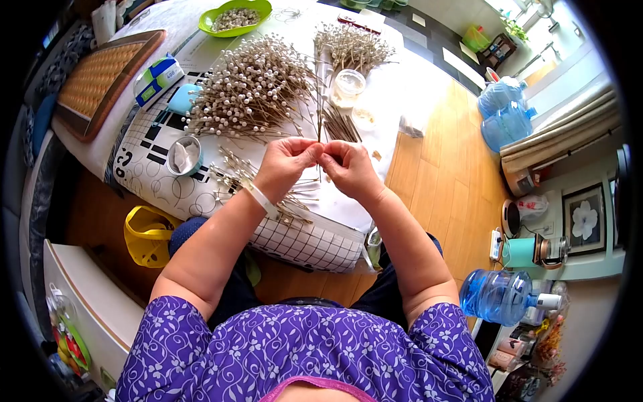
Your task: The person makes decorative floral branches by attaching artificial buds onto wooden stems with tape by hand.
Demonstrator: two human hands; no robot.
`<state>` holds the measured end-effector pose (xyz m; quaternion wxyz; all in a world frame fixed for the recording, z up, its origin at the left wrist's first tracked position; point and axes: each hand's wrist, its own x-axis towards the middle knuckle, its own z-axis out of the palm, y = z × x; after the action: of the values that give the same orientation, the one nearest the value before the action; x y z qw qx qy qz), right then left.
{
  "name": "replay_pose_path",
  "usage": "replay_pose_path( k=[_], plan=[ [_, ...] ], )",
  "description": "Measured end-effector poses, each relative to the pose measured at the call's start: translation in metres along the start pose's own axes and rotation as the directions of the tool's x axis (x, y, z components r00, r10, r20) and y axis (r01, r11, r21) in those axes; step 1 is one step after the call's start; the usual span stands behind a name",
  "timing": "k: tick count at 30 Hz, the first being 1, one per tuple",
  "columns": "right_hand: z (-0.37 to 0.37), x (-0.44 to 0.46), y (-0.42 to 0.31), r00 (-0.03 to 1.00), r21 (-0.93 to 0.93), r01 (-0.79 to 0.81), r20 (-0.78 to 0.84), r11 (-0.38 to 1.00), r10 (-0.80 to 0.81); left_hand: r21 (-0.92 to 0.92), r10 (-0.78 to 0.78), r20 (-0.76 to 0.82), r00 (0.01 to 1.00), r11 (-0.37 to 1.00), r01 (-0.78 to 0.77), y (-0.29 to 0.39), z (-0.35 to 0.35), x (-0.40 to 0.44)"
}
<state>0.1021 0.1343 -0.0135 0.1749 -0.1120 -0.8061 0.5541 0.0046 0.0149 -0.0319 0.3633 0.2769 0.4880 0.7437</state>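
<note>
Both hands meet above the table's front part, fingertips pinched on thin dark stems (319,100) held upright. My left hand (287,161) is closed on them from the left, my right hand (351,167) from the right, the two nearly touching. Just beyond lies a large heap of white-beaded stems (251,84). A few loose beaded stems (231,167) lie beside and under my left wrist. Past my right hand are bare brown sticks (340,125), and farther back a second bunch of stems (355,47). The upper ends of the held stems overlap these bunches, so their tips are unclear.
Round clear tubs (349,83) stand right of the heap. A round tin (185,156) with white contents sits at left, near a tissue pack (158,80). A green bowl (234,18) of beads is at the back. A yellow bag (146,238) hangs low at left.
</note>
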Motion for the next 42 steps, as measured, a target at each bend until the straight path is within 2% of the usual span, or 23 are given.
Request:
replay_pose_path(
  k=[2,5,6,7,8,9,11,12,13,16,18,20,24,26,29,36,39,42],
  plan=[
    [-0.001,-0.001,0.005,1.0,0.031,-0.018,0.006,0.999,0.018,-0.084,-0.051,-0.012,0.999,0.995,0.049,-0.003,0.002,-0.002],
    [-0.005,-0.002,0.001,0.993,0.037,-0.072,0.094,0.997,0.069,-0.072,-0.057,0.043,0.997,0.996,0.06,-0.005,-0.004,0.002],
    [-0.007,-0.003,-0.004,0.986,0.062,-0.115,0.124,0.991,0.107,0.015,-0.061,-0.018,0.998,0.998,0.062,0.003,-0.001,0.001],
    [-0.009,-0.004,-0.006,0.978,0.086,-0.157,0.156,0.984,0.142,0.016,-0.063,-0.018,0.998,0.998,0.064,0.004,0.0,0.001],
    [-0.015,-0.004,-0.005,0.969,-0.002,-0.164,0.186,0.987,0.161,0.033,-0.032,-0.034,0.999,0.999,0.034,0.006,0.0,0.001],
    [-0.02,-0.003,-0.007,0.97,0.0,-0.162,0.186,0.987,0.159,0.051,-0.001,-0.049,0.999,0.999,0.003,0.008,0.0,0.001],
    [-0.03,-0.001,-0.014,0.924,0.059,-0.267,0.301,0.962,0.237,0.046,-0.018,-0.075,0.997,0.999,0.022,0.013,0.004,-0.001],
    [-0.03,-0.001,-0.011,0.938,0.163,-0.287,0.248,0.944,0.242,0.044,-0.035,-0.066,0.997,0.998,0.037,0.015,0.006,-0.002],
    [-0.024,0.004,-0.004,0.987,0.299,-0.129,0.135,0.946,0.091,0.042,-0.052,-0.057,0.997,0.998,0.055,0.015,0.009,-0.004],
    [-0.022,0.005,-0.004,0.988,0.327,-0.14,0.104,0.935,0.112,0.014,-0.089,0.02,0.996,0.996,0.088,0.008,0.012,-0.006],
    [-0.017,0.008,0.004,0.996,0.363,-0.085,0.053,0.928,0.071,0.006,-0.125,0.065,0.99,0.992,0.125,0.012,0.011,-0.008],
    [-0.021,0.008,-0.002,0.993,0.398,-0.113,0.07,0.911,0.093,-0.009,-0.214,0.14,0.967,0.976,0.217,0.015,0.008,-0.007],
    [-0.027,0.008,-0.003,0.987,0.473,-0.157,0.097,0.867,0.126,-0.098,-0.222,0.11,0.969,0.967,0.233,0.02,0.014,-0.01],
    [-0.026,0.009,-0.001,0.985,0.515,-0.165,0.127,0.841,0.116,-0.166,-0.292,0.182,0.939,0.932,0.322,0.022,0.012,-0.009],
    [-0.025,0.008,0.0,0.983,0.526,-0.169,0.154,0.833,0.102,-0.187,-0.321,0.254,0.913,0.91,0.371,0.02,0.008,-0.008],
    [-0.02,0.007,0.004,0.985,0.54,-0.145,0.154,0.829,0.073,-0.174,-0.298,0.23,0.926,0.924,0.34,0.016,0.008,-0.008],
    [-0.019,0.008,0.003,0.984,0.54,-0.157,0.155,0.827,0.085,-0.091,-0.228,0.181,0.957,0.965,0.247,0.018,0.011,-0.011],
    [-0.023,0.01,-0.009,0.974,0.504,-0.21,0.18,0.838,0.136,-0.092,-0.179,0.192,0.965,0.976,0.199,0.026,0.011,-0.013]
  ],
)
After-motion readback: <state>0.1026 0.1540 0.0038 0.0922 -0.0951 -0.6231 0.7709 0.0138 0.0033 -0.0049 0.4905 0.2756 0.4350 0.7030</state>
